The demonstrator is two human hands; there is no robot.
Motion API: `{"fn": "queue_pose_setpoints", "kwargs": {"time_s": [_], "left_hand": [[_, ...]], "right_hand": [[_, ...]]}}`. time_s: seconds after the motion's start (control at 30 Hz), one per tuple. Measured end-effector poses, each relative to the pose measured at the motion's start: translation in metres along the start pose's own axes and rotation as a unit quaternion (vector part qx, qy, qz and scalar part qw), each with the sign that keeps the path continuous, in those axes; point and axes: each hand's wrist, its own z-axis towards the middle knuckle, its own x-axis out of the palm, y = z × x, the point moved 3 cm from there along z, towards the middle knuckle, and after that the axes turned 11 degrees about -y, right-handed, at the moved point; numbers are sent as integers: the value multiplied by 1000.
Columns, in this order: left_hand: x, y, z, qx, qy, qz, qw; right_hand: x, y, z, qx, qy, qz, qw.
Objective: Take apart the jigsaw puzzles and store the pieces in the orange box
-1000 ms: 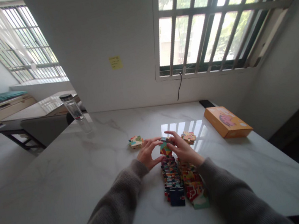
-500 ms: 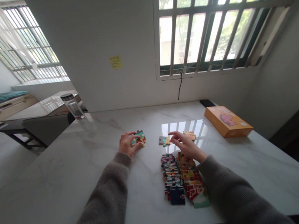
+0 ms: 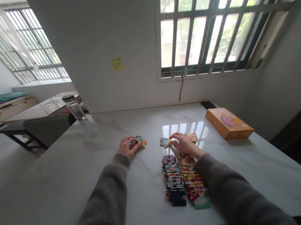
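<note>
My left hand [image 3: 128, 146] rests on the table with thumb and fingers curled around a small pile of colourful jigsaw puzzle pieces [image 3: 142, 143]. Part of that pile is hidden by the fingers. To the right, my right hand [image 3: 184, 145] has its thumb and forefinger closed at the edge of a grey and yellow puzzle piece [image 3: 164, 141] lying flat. Behind this hand, a few orange-pink puzzle pieces [image 3: 192, 137] show. Nearer to me lie two long overlapping rows, one of dark puzzle pieces [image 3: 178, 196] and one of red and green puzzle pieces [image 3: 201, 201].
An orange box [image 3: 229, 123] with a pink picture lies at the right on the white marbled table [image 3: 149, 190]. A glass bottle [image 3: 75, 109] with a dark lid stands at the far left corner. A dark flat object [image 3: 208, 105] lies near the wall.
My left fingers have curled in lower over the pile. My right thumb and forefinger have drawn together at the grey and yellow piece, and the right hand has shifted slightly left.
</note>
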Motion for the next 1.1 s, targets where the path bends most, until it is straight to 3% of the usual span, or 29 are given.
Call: {"fn": "queue_pose_setpoints", "kwargs": {"time_s": [0.2,0.3,0.43,0.63,0.83,0.93,1.1], "left_hand": [[-9,-22,2,23,-30,24,999],[-11,-49,3,57,-50,11,997],[0,-82,-1,102,-5,-12,995],[17,-105,-9,140,32,-50,988],[14,-113,-8,146,40,-82,985],[9,-116,-5,130,5,-96,987],[10,-126,-9,119,-54,-98,987]], "right_hand": [[11,0,12,-14,69,-58,996],[11,-3,14,-13,57,-50,997],[4,-1,13,10,29,-36,999],[-14,40,8,-87,5,-5,996],[-24,77,1,-142,-1,55,988],[-26,79,2,-99,-34,118,988],[-13,69,1,58,-33,258,964]]}}
